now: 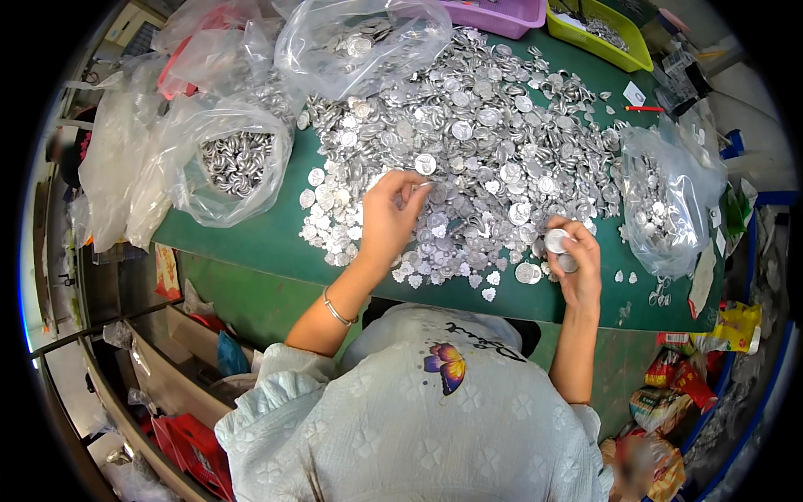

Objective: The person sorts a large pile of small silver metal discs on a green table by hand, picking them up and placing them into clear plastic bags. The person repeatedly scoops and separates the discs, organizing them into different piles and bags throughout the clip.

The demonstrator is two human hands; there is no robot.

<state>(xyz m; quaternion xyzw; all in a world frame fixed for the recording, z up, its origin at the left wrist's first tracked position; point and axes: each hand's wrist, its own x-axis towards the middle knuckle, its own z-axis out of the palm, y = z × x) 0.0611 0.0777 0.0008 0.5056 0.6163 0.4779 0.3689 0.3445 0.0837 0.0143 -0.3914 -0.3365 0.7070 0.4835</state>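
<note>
A broad heap of small silver-coloured metal pieces (468, 125), round medallions and leaf-like charms among them, spreads over the green table (251, 243). Over the heap's near left part, my left hand (391, 213) is closed in a pinch on a thin silver piece (427, 184), seen nearly edge-on. My right hand (579, 266), at the heap's near right edge, has its fingers curled around round silver medallions (558, 241). More medallions (528, 273) lie on the table just left of that hand. A bright round medallion (425, 164) rests on the heap beyond my left fingertips.
Clear plastic bags of metal pieces stand at the left (238, 163), far side (360, 46) and right (669, 201). A purple basket (502, 15) and a yellow-green basket (598, 33) sit at the back. A red pen (644, 109) lies far right. Drawers (167, 360) are below left.
</note>
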